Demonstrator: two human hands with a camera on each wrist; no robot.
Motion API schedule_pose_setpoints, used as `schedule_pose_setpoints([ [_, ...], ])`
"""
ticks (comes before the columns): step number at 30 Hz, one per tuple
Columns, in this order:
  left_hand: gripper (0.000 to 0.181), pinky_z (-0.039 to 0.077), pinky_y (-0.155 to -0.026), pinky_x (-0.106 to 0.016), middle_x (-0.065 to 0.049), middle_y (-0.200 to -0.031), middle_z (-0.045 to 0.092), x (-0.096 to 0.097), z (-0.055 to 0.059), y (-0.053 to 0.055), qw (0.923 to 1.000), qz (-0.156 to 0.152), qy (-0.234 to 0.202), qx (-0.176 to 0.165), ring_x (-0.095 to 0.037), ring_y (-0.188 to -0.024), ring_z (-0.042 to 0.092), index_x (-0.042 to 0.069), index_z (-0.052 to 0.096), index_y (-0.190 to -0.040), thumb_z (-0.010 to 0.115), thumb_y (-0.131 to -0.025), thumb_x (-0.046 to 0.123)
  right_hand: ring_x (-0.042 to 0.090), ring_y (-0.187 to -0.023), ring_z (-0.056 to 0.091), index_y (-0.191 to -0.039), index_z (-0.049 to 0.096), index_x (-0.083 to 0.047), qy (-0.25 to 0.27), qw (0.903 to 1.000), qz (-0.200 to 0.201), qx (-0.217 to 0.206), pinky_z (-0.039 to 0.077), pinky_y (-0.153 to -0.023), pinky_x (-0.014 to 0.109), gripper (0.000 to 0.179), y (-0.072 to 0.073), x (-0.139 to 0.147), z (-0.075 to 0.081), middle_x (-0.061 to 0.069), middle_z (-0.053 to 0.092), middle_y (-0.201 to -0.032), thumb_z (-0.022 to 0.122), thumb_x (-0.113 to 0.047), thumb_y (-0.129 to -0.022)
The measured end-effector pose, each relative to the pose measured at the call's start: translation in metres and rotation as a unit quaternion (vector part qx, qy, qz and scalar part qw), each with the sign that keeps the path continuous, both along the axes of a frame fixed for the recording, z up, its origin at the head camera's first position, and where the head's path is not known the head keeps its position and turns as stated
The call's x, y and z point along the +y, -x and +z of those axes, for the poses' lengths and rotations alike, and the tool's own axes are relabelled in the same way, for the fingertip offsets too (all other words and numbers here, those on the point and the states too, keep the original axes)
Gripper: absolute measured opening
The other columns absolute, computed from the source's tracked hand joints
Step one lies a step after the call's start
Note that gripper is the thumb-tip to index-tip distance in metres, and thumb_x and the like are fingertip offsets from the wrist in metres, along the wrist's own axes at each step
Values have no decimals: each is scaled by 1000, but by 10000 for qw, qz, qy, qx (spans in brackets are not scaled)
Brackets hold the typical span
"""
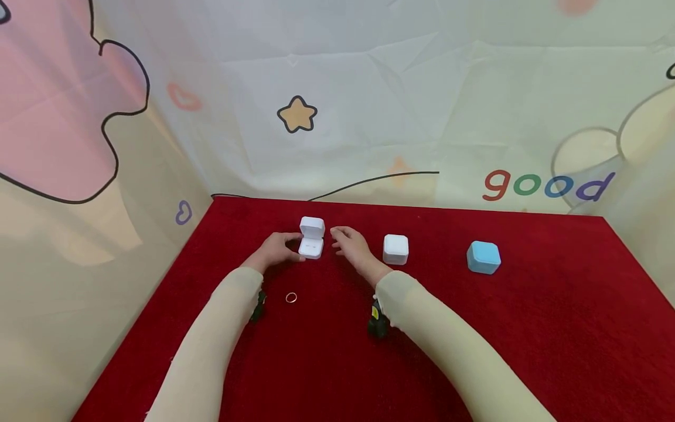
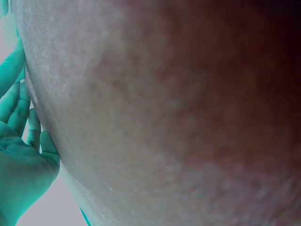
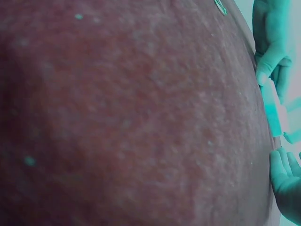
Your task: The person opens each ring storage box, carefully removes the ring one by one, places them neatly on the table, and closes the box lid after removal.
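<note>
A small white ring box sits on the red worktop with its lid tipped up at the back. Inside it is white and soft. There is a tiny mark in the middle, too small to tell what it is.

The left hand is at the left side of this box. Its thumb is at the front corner and its other fingers are farther back, so they pinch the box between them. The right hand is just past the other side of the box and does not touch it. Its fingers are a little bent and loose, with small gaps, and they hold nothing.

A thin gold ring lies flat on the worktop, out of any box. It is nearer to the person than the white ring box, between the two arms.

To the right of the right hand is a second white box with its lid down. Farther right, well apart, is a blue box, and its lid is down too. What is in these two boxes cannot be seen.

Behind the worktop hangs a pale sheet with a yellow star and the word "good" on it.
</note>
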State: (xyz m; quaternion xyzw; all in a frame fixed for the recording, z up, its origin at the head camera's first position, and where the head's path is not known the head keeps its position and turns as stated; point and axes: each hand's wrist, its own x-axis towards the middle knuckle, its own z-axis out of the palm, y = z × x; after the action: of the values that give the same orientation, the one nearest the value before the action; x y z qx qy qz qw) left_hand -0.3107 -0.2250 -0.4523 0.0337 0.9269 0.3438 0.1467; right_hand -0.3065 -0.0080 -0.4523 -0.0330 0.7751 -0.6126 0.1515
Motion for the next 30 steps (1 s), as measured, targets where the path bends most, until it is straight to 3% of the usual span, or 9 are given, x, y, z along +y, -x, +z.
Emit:
schedule_pose_setpoints([
  [20, 64, 37, -123, -51, -21, -157, 48, 0, -2, 3, 10000, 9, -37, -83, -36, -143, 44, 5, 50, -151, 74, -92, 15, 34, -131, 58, -149, 48, -3, 67, 9999, -57, -113, 50, -114, 44, 54, 11, -9, 10, 18, 54, -149, 49, -38, -107],
  [30, 65, 38, -122, -51, -21, -157, 47, -1, -3, 3, 10000, -55, -52, -63, -36, -143, 44, 4, 50, -151, 75, -92, 15, 34, -139, 53, -155, 41, -4, 297, 9983, -3, -503, 45, -119, 42, 62, 15, -16, 11, 17, 49, -155, 50, -42, -107],
])
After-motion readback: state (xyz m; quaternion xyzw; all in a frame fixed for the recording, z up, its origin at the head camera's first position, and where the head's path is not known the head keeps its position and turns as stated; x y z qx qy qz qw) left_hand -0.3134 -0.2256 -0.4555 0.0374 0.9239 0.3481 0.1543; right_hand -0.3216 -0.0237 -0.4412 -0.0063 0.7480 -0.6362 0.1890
